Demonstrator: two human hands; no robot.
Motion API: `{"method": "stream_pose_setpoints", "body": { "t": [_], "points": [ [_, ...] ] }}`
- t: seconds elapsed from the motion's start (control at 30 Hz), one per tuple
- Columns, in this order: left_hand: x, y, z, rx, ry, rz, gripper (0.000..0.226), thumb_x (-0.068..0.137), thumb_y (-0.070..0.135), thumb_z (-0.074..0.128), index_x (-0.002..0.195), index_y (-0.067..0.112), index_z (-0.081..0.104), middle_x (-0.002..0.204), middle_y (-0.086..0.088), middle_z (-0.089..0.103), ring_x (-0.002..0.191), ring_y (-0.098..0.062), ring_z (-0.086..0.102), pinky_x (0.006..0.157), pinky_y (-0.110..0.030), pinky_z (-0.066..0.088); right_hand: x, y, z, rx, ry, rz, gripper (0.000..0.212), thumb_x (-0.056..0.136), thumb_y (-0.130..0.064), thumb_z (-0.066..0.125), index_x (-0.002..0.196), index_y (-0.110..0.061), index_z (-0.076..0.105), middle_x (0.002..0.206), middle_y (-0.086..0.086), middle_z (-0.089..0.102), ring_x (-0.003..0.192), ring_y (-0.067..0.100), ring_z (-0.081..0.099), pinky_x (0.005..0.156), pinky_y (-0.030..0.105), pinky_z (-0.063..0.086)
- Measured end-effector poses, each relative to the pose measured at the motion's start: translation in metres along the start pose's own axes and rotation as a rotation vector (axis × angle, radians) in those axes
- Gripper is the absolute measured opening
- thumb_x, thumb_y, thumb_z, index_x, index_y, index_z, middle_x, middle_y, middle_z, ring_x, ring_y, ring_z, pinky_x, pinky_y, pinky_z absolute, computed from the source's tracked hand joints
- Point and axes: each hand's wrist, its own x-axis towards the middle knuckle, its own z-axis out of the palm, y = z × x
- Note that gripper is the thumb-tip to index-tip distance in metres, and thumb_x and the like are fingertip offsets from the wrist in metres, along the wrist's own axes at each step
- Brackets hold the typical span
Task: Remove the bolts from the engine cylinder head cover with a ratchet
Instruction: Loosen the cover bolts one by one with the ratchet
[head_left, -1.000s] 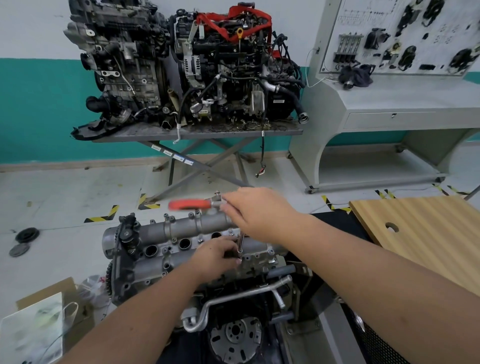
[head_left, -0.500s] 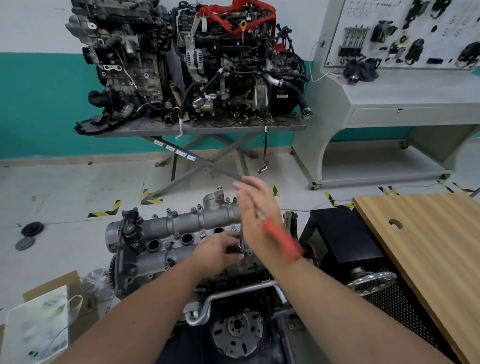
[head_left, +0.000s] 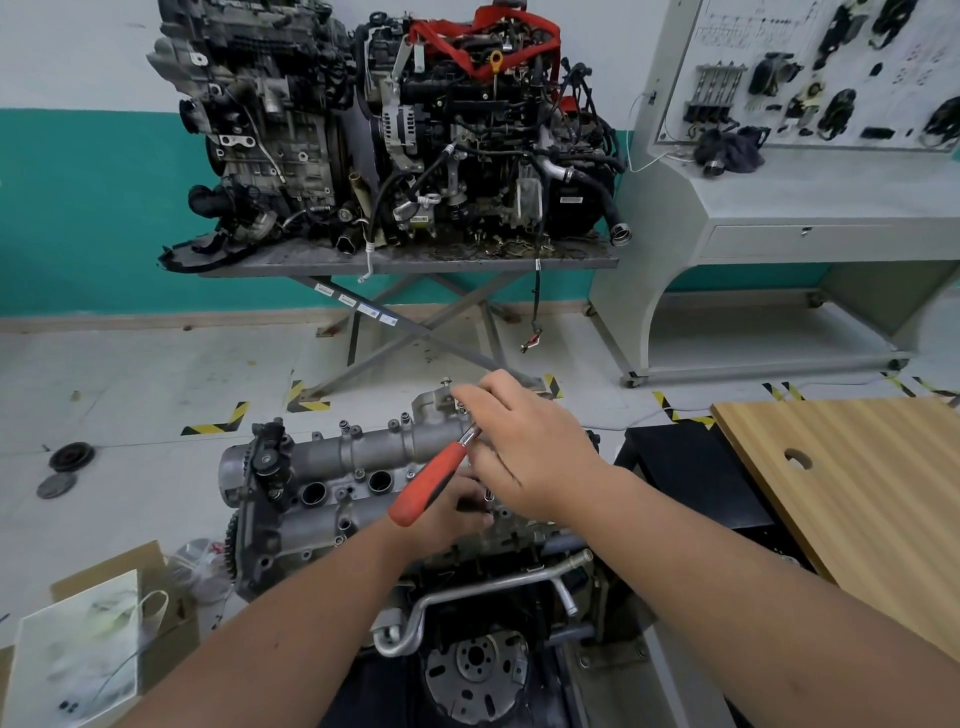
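Right hand is over the middle of the engine's top cover, fingers curled round the head end of the ratchet; the red handle sticks out toward the lower left, free of the palm. Left hand sits just below it, low on the cover, fingertips pinching the thin driver shaft that runs down from the ratchet head — it looks like a steadying hold on the bit. The bolt under the bit is hidden by both hands.

Cover: grey cast metal, lying on top of the engine in front of the person, not lifted. Several small bolt heads stand up along its far edge, e.g. one near the left end, and another on the raised bracket behind the right hand. Round plug holes are open along the near row.

Progress, judged: work is mid-way on one bolt at the centre. The far-edge bolts appear to be still in place, so most of the job is left — count of bolts already out cannot be told. No loose bolts are visible set aside.

Around: wooden board at right, cardboard box at lower left.
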Motion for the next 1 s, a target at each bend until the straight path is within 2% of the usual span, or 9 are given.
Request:
{"method": "stream_pose_setpoints", "body": {
  "t": [0.13,0.3,0.43,0.5,0.6,0.67,0.77,0.9,1.0],
  "points": [
    [-0.002,0.005,-0.001,-0.035,-0.022,-0.023,0.015,0.092,0.024,0.071,0.089,0.009,0.067,0.1,0.013,0.052,0.084,0.001,0.049,0.078,-0.011,0.036,0.001,0.01,-0.011,0.024,-0.166,-0.027,0.063,0.093,-0.042,0.026,0.15,-0.017,0.037,0.13,0.001,0.046,0.098,0.021,0.053,0.07,0.035,0.043],
    [0.0,0.002,-0.002,0.001,-0.024,-0.019,0.012,0.087,0.028,0.075,0.081,0.028,0.066,0.134,0.005,0.057,0.117,-0.017,0.056,0.106,-0.034,0.041,0.01,0.01,-0.025,-0.082,-0.248,-0.037,0.046,0.106,-0.039,0.031,0.149,-0.026,0.037,0.118,-0.003,0.051,0.095,0.018,0.056,0.073,0.039,0.051],
    [0.002,-0.004,0.0,-0.012,-0.002,-0.022,0.008,0.084,0.029,0.077,0.081,0.028,0.07,0.138,0.014,0.053,0.12,-0.011,0.056,0.107,-0.033,0.04,0.026,0.0,-0.027,-0.076,-0.24,0.194,0.028,0.104,-0.038,0.035,0.091,-0.024,0.056,0.08,-0.003,0.057,0.076,0.02,0.058,0.057,0.033,0.04],
    [0.002,-0.005,0.0,-0.012,-0.004,-0.03,0.011,0.084,0.03,0.077,0.078,0.033,0.068,0.135,0.018,0.051,0.12,-0.01,0.056,0.108,-0.032,0.04,0.034,-0.001,-0.027,0.187,-0.267,0.452,0.029,0.099,-0.029,0.045,0.073,-0.019,0.053,0.067,0.0,0.064,0.061,0.016,0.059,0.054,0.032,0.042],
    [0.003,-0.005,0.001,-0.005,-0.005,-0.015,0.008,0.085,0.031,0.077,0.081,0.028,0.07,0.131,0.019,0.05,0.121,-0.011,0.055,0.107,-0.032,0.04,0.032,-0.004,-0.026,1.082,-0.222,0.792,0.022,0.094,-0.011,0.052,0.074,-0.009,0.062,0.068,0.008,0.072,0.066,0.018,0.069,0.077,0.038,0.055],
    [0.005,-0.007,0.002,0.011,-0.005,-0.002,0.01,0.085,0.03,0.077,0.086,0.022,0.072,0.137,0.013,0.053,0.122,-0.013,0.055,0.108,-0.033,0.04,0.024,-0.006,-0.017,1.567,-0.06,0.884,0.03,0.097,-0.007,0.052,0.069,-0.011,0.064,0.067,0.004,0.069,0.07,0.019,0.07,0.078,0.033,0.049],
    [0.006,-0.006,0.002,0.009,-0.001,0.007,0.015,0.085,0.028,0.077,0.09,0.014,0.073,0.138,0.008,0.055,0.119,-0.015,0.057,0.104,-0.035,0.043,0.015,-0.009,0.001,1.835,0.272,0.934,0.031,0.097,-0.012,0.056,0.067,-0.017,0.055,0.064,-0.002,0.065,0.071,0.015,0.064,0.071,0.031,0.039],
    [0.006,-0.007,0.001,0.003,0.002,-0.007,0.018,0.085,0.027,0.077,0.096,0.014,0.075,0.139,0.007,0.055,0.122,-0.015,0.056,0.106,-0.036,0.042,0.005,-0.015,0.019,1.289,0.521,0.775,0.014,0.099,-0.023,0.058,0.089,-0.024,0.067,0.094,-0.008,0.071,0.09,0.009,0.065,0.077,0.03,0.055],
    [0.003,-0.005,0.001,-0.023,0.009,0.034,0.006,0.085,0.022,0.077,0.089,0.018,0.076,0.118,0.009,0.065,0.111,-0.018,0.062,0.1,-0.036,0.047,-0.001,-0.015,0.031,0.662,0.565,0.331,0.025,0.099,-0.019,0.057,0.119,-0.017,0.071,0.127,-0.007,0.063,0.116,0.007,0.058,0.095,0.019,0.048]
  ]
}}
